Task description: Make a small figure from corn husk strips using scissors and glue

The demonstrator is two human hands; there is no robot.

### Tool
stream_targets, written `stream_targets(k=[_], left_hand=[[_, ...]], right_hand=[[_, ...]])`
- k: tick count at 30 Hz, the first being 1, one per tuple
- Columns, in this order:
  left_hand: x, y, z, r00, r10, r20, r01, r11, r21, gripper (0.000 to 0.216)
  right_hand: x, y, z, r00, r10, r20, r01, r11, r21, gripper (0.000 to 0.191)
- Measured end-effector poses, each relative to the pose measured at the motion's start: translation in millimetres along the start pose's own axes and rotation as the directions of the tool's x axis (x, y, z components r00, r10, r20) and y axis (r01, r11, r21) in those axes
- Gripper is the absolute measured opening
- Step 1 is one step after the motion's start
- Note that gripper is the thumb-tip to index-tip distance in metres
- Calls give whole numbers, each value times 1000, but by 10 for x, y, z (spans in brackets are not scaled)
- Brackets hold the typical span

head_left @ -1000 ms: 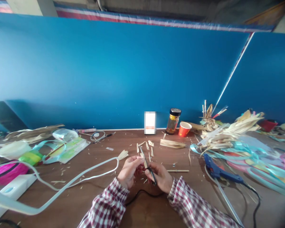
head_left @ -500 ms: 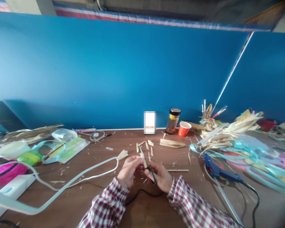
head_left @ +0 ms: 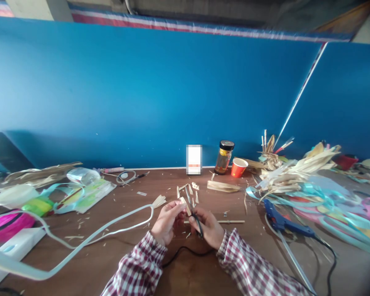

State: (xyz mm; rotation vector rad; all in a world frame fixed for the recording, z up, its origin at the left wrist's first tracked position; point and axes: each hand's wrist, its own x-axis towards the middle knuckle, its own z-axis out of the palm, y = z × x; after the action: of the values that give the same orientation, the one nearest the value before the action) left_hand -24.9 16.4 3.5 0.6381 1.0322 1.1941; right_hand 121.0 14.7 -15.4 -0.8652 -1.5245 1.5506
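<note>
My left hand (head_left: 166, 220) is closed in a pinch on a small pale husk strip (head_left: 185, 204), held just above the brown table (head_left: 117, 246). My right hand (head_left: 209, 228) is wrapped round the black handles of a pair of scissors (head_left: 193, 211). Their blades point up and away, right beside the strip. Both wrists wear red-and-white checked sleeves. Several cut husk scraps (head_left: 191, 188) lie on the table just beyond my hands. A thin wooden stick (head_left: 231, 221) lies to the right of my right hand.
A blue glue gun (head_left: 280, 220) with a black cable lies to the right, near a heap of dried husks (head_left: 296, 170) and ribbons. A jar (head_left: 224, 157) and an orange cup (head_left: 239, 167) stand by the blue wall. White tubing (head_left: 111, 228) and packets lie on the left.
The scissors have tilted a little more upright and the husk strip has shifted slightly against the blades. Both hands stay in the same place.
</note>
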Motion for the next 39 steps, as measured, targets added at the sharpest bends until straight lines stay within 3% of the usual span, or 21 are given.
stream_targets(k=[6,11,18,23,26,28,31,34,36,39], left_hand=[[2,0,27,999,45,-2,-44,998,34,25],[13,-83,37,995,72,62,-79,990,116,27],[42,-127,28,983,68,171,-103,973,206,29],[95,-196,26,980,173,101,-198,915,351,32],[97,-225,38,974,215,74,-227,906,357,34],[96,-212,34,977,205,52,-210,922,324,34],[111,-144,-4,982,187,-13,-178,954,239,32],[127,-68,-44,985,154,-78,-139,976,168,33],[119,-47,-43,988,134,-74,-122,981,153,33],[85,-71,-2,991,132,-26,-126,980,154,32]], right_hand=[[44,6,-22,988,-27,-150,36,998,58,36],[75,70,-83,963,-113,-245,105,993,-44,34],[41,53,-77,958,-144,-249,105,981,-164,33],[32,-9,-43,969,-135,-206,97,978,-185,33],[45,-20,-9,977,-144,-158,116,978,-172,33],[49,-26,-16,975,-153,-161,109,962,-250,33],[36,-66,-154,960,-190,-206,44,829,-558,28],[14,-145,-456,923,-258,-285,-129,491,-862,19],[7,-192,-681,929,-236,-286,-201,328,-923,22],[12,-227,-910,921,-154,-357,-309,267,-913,39]])
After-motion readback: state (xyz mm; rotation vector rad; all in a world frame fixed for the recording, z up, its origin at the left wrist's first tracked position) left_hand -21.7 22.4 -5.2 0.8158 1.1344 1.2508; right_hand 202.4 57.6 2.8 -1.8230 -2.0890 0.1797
